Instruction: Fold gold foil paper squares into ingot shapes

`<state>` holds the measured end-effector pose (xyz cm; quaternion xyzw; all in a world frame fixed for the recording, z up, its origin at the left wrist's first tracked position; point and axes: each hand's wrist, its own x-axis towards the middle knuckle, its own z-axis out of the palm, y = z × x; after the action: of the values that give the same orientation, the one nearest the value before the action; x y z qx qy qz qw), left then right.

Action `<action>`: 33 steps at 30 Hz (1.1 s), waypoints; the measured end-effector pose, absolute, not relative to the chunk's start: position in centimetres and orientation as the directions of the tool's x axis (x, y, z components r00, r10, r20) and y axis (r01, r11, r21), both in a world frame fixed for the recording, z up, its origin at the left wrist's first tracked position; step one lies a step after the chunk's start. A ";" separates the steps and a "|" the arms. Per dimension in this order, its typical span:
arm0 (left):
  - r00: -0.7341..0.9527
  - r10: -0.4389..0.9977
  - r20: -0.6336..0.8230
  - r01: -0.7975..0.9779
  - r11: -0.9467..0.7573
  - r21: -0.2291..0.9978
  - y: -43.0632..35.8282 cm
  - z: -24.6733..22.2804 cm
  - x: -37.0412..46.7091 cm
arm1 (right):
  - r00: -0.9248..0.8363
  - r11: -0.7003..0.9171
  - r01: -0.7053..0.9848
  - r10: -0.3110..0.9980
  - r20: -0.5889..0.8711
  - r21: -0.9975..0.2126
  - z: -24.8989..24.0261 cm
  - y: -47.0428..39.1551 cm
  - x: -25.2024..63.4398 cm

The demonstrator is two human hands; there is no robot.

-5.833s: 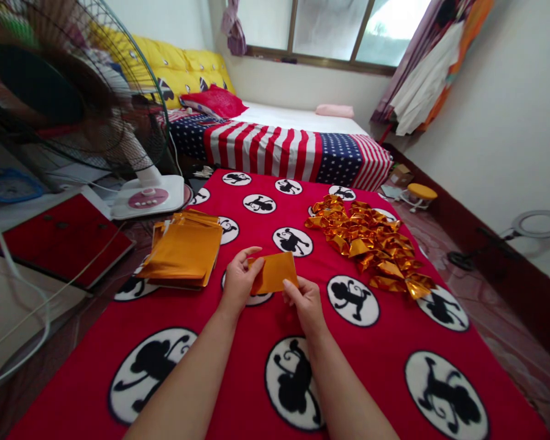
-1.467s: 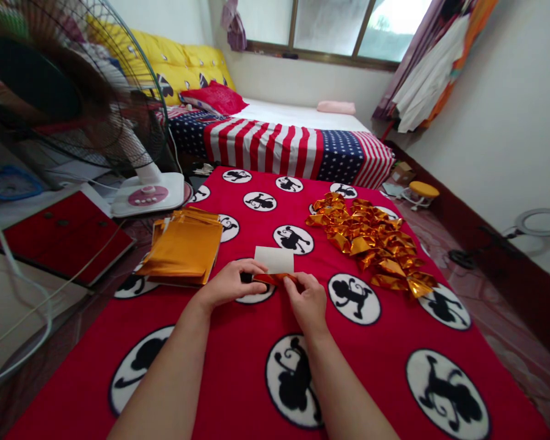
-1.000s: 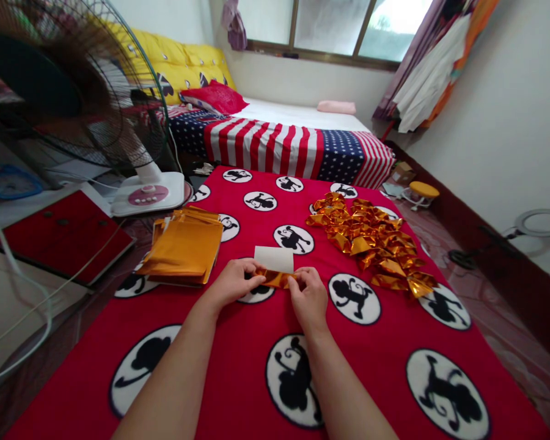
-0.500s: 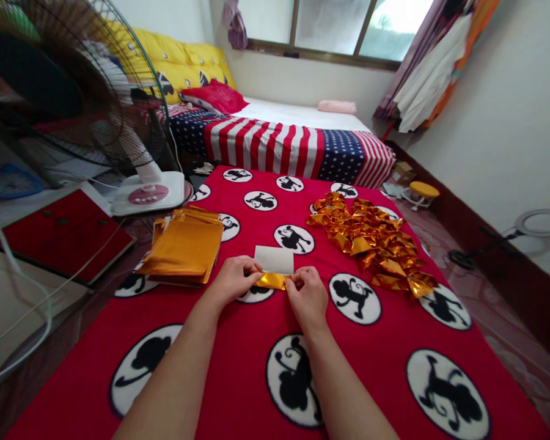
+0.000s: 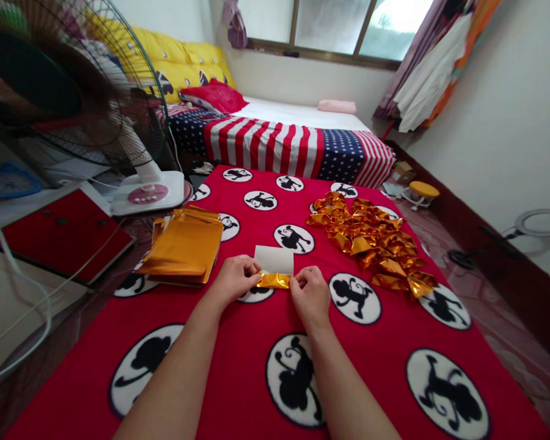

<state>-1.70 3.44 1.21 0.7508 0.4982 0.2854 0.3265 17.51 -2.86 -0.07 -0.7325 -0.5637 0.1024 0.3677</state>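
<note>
Between my hands lies a sheet of gold foil paper (image 5: 274, 259), its pale back facing up and its near edge turned over into a shiny gold strip. My left hand (image 5: 236, 280) pinches the left end of that strip, fingers closed. At the right end, my right hand (image 5: 310, 294) has its thumb and fingers pressed together on the foil. A stack of flat gold sheets (image 5: 183, 244) sits to the left of my left hand. Off to the right is a heap of folded gold foil pieces (image 5: 371, 241).
A red cloth with monkey prints (image 5: 362, 379) covers the surface. On the left a standing fan (image 5: 149, 189) is running beside a red panel (image 5: 64, 232). Behind is a bed with a striped cover (image 5: 275, 143); a yellow stool (image 5: 424, 189) stands on the floor at right.
My right hand has shifted slightly right along the strip, and more of the gold fold shows between my hands. My left hand has barely moved.
</note>
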 end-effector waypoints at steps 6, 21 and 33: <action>0.345 0.934 0.093 0.577 -0.289 0.764 3.5 1.4 -1.7 | 0.337 -0.104 0.775 0.902 0.269 -0.623 -0.2 -3.0 17.3; 0.304 0.948 0.097 0.559 -0.260 0.787 3.4 1.4 -1.8 | 0.339 -0.119 0.794 0.901 0.272 -0.596 0.1 -3.1 17.2; 0.303 0.948 0.093 0.589 -0.264 0.764 3.4 1.6 -1.8 | 0.326 -0.127 0.819 0.905 0.272 -0.559 0.0 -3.0 17.1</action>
<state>-1.76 3.36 1.56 0.7426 0.5177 0.2834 0.3166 17.14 -3.01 0.01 -0.7477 -0.5766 0.0667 0.3225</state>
